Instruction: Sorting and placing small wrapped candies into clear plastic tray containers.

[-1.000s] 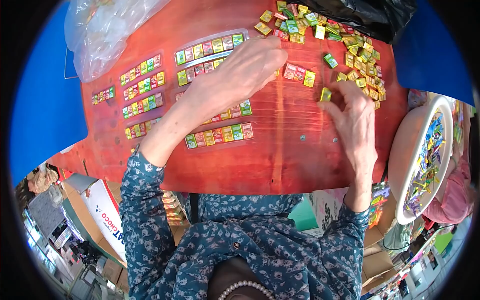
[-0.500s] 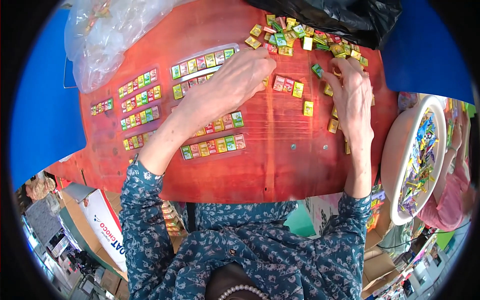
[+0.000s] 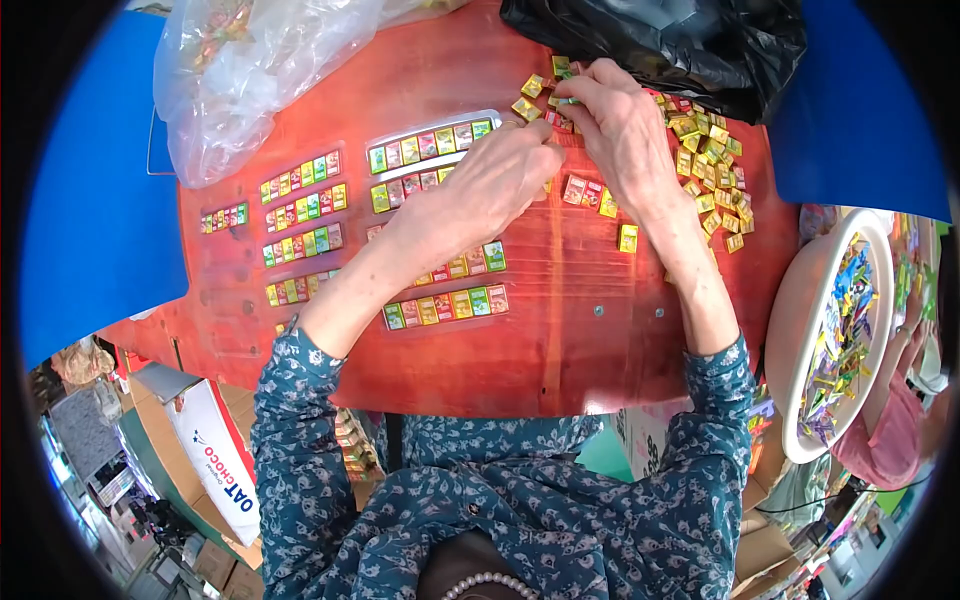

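Observation:
My left hand (image 3: 490, 175) hovers over the right ends of several rows of small coloured boxes, its fingers curled together; whatever they hold is hidden. One full row (image 3: 447, 306) of red, yellow and green boxes lies below its forearm, and another row (image 3: 430, 145) sits in a clear tray beyond. My right hand (image 3: 635, 135) reaches to the left edge of a loose heap of small boxes (image 3: 715, 165). Between its thumb and fingers shows a small green box (image 3: 566, 100), partly covered. Red boxes (image 3: 582, 190) and a single yellow box (image 3: 628, 238) lie near that wrist.
Shorter rows of boxes (image 3: 303, 244) line the left of the red table (image 3: 560, 370). A clear plastic bag (image 3: 260, 80) lies far left, a black bag (image 3: 690, 50) far right. A white tub (image 3: 785, 350) of colourful wrapped pieces stands right, near another person's pink sleeve (image 3: 885, 430).
My right hand has moved left and away from me, from the right side of the heap toward my left hand. A green box is now between its fingers. The view has shifted slightly.

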